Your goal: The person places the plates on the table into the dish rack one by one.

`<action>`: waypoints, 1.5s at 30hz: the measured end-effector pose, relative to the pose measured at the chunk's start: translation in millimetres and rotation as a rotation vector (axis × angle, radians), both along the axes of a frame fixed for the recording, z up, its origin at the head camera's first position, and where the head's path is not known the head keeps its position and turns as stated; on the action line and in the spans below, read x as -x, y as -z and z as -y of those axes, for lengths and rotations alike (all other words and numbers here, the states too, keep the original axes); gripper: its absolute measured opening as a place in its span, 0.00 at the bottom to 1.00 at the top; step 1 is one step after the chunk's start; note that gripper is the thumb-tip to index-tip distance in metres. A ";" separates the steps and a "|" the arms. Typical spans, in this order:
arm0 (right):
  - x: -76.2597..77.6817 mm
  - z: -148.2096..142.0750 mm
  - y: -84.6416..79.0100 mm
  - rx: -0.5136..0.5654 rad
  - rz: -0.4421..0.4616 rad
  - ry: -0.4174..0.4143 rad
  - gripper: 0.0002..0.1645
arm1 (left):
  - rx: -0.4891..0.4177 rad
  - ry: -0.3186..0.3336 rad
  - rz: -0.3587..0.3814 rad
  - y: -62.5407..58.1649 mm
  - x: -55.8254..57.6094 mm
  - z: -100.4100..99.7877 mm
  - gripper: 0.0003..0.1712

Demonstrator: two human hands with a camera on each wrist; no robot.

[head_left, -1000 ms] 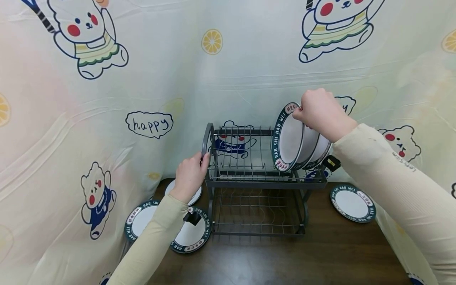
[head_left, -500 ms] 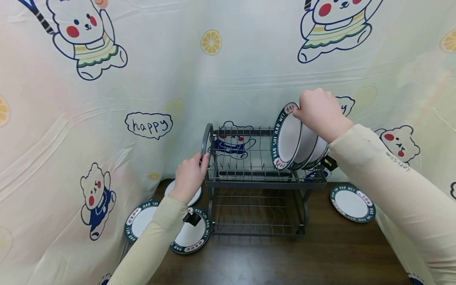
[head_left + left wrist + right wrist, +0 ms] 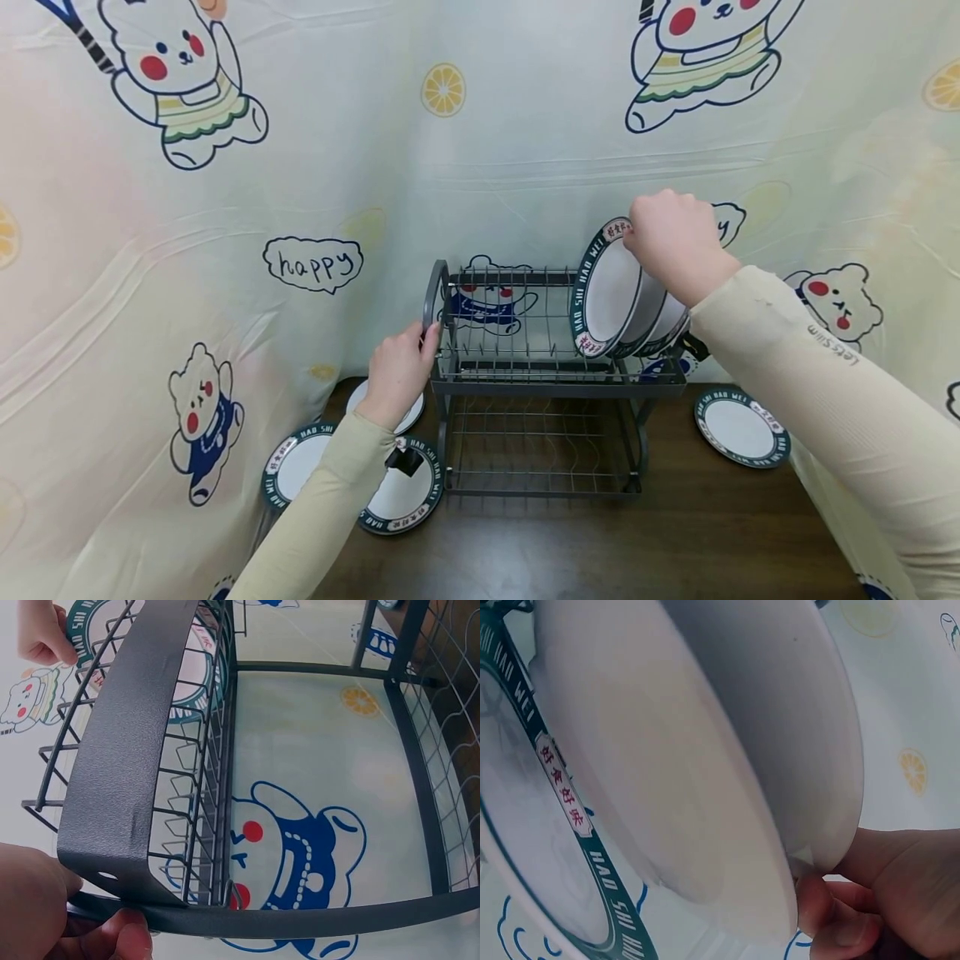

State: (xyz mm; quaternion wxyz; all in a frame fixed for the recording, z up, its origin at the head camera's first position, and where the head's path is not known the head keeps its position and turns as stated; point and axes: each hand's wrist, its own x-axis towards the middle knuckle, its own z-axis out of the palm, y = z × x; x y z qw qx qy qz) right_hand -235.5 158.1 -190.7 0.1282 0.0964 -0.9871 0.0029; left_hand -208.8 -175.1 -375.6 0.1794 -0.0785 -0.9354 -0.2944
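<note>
My left hand [image 3: 401,371] grips the left side frame of a dark two-tier dish rack [image 3: 558,389]. In the left wrist view, its fingers and thumb [image 3: 131,934] curl round the curved side bar [image 3: 300,922]. At the right end of the top tier, several white plates with green lettered rims stand tilted; the front plate [image 3: 609,292] faces left. My right hand [image 3: 678,242] pinches at the top edge of these plates. In the right wrist view, its curled fingers [image 3: 847,930] sit at the edges of two plates [image 3: 667,765], whose pale undersides show.
On the brown table [image 3: 555,550], several flat plates lie left of the rack, including a near plate [image 3: 401,496], partly behind my left sleeve. Another plate [image 3: 742,429] lies at the right. A printed cloth [image 3: 375,167] hangs close behind the rack.
My right hand has shifted very slightly at the plates' top edge, and the plates have barely moved. The left hand keeps its place on the rack.
</note>
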 end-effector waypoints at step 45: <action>-70.1 -58.2 38.3 0.208 -0.347 -0.069 0.19 | 0.004 0.000 0.013 -1.0 -1.9 -0.9 0.23</action>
